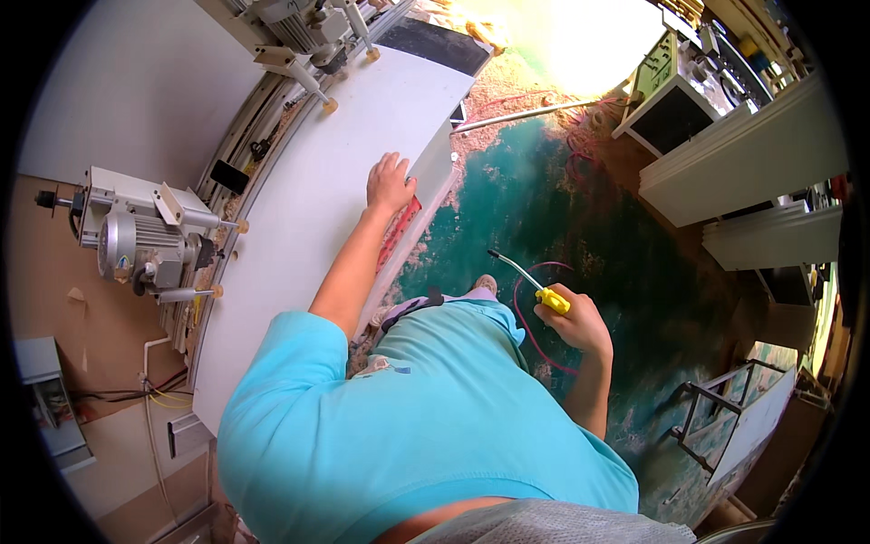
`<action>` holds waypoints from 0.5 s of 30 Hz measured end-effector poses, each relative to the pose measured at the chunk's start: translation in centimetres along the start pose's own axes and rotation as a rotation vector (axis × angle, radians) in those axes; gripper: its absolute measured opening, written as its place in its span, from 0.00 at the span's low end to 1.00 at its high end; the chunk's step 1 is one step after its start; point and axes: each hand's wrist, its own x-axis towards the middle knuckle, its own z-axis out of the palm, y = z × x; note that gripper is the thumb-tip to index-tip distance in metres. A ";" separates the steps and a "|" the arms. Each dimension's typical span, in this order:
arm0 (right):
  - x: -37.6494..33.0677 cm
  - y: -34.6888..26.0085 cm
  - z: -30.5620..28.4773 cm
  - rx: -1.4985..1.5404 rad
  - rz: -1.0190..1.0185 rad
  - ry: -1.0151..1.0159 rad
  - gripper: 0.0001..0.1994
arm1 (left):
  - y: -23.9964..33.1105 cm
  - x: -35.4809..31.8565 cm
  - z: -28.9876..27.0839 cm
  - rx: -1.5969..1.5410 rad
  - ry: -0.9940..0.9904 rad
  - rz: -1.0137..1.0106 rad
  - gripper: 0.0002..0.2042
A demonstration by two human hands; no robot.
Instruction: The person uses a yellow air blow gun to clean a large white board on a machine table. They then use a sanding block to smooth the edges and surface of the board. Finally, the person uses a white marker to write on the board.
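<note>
My left hand [391, 186] lies near the right edge of a long white panel [317, 172], fingers stretched out and holding nothing. Just below that hand, a red strip [399, 236] runs along the side of the machine under the panel. In my right hand [580, 322], out over the floor, is a yellow air blow gun [553, 300]. Its thin bent metal tube [519, 269] ends in a black tip and points up and left, toward the panel. The fingers are wrapped around the yellow body, and part of it is hidden by them.
Motor units [136, 240] with rollers line the panel's left side. A black phone-like object [229, 177] sits near the rail. A pink hose [518, 313] curls over the dusty green floor [489, 181]. Stacked white boards [752, 150] and a metal-framed stand [739, 408] are at right.
</note>
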 end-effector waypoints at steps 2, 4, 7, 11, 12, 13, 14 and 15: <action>-0.1 0.4 1.1 -0.027 0.042 -0.004 0.14 | 2.4 -6.7 1.8 -0.129 -0.198 0.075 0.20; 0.1 0.5 1.9 -0.070 0.079 -0.005 0.14 | 2.1 -13.6 4.2 -0.282 -0.284 -0.084 0.18; 1.4 0.2 2.2 -0.168 0.146 0.050 0.16 | 2.0 -20.0 3.0 -0.313 -0.467 -0.224 0.20; 5.3 -1.3 1.5 -0.307 -0.134 -0.195 0.18 | -2.8 -26.1 2.5 -0.440 -0.609 -0.474 0.22; 7.1 -1.9 0.4 -0.358 -0.161 -0.294 0.20 | -3.6 -27.2 2.3 -0.489 -0.627 -0.558 0.22; 9.4 -2.4 -0.6 -0.441 -0.097 -0.215 0.21 | -4.4 -28.7 1.9 -0.524 -0.572 -0.642 0.23; 12.2 -2.7 -2.1 -0.528 -0.009 -0.008 0.20 | -4.9 -29.5 1.5 -0.559 -0.512 -0.719 0.23; 15.3 -2.0 -4.0 -0.568 -0.012 0.231 0.19 | -5.3 -30.4 1.2 -0.594 -0.452 -0.792 0.24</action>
